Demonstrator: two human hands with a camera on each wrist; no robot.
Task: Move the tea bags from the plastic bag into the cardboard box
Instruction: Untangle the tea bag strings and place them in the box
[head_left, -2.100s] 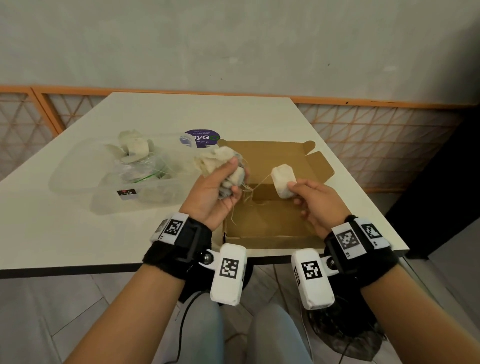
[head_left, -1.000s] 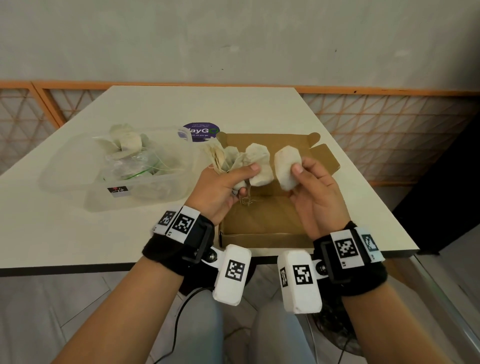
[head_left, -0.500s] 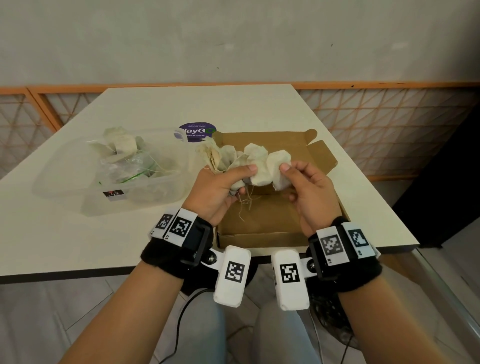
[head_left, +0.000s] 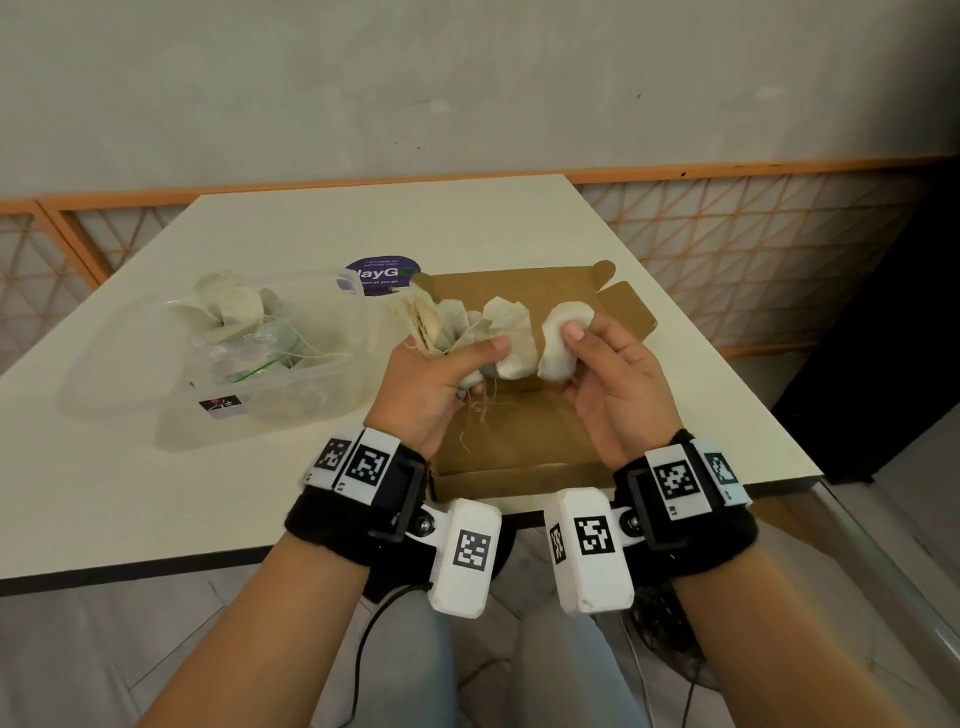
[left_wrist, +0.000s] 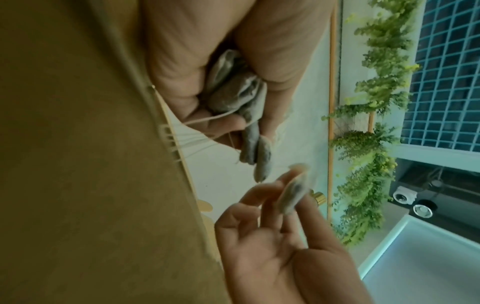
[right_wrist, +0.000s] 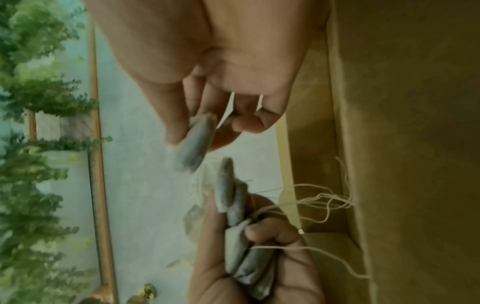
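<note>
On the left part of the white tabletop (head_left: 130, 493), a clear plastic bag (head_left: 249, 358) sits in a shallow translucent plastic tub (head_left: 119, 395), and a heap of pale, crumpled tea bags (head_left: 234, 306) with loose strings lies in it. So a good share of the supply is, by my reading, not yet moved.

Just right of the tub, over the near left part of the open brown cardboard box (head_left: 524, 447), the left hand (head_left: 431, 389) is curled tight round a bunch of several tea bags (head_left: 467, 327); the thumb presses across them and their thin strings (right_wrist: 322, 201) dangle down toward the box floor. The left wrist view shows the same bunch wedged in the fist.

Further right, the right hand (head_left: 608, 379) pinches one rounded white tea bag (head_left: 561, 338) between thumb and forefinger, the other fingers loosely spread. This single bag is held just beside the bunch, above the box, near its middle; whether a string joins it to the bunch I cannot tell.

The box stands at the near right edge of the tabletop, flaps open. The part of its floor that shows holds no tea bags, though the hands hide some of it. I judge the task to be at an early stage: one handful is lifted across, nothing visibly dropped in, and the pile on the left remains.
</note>
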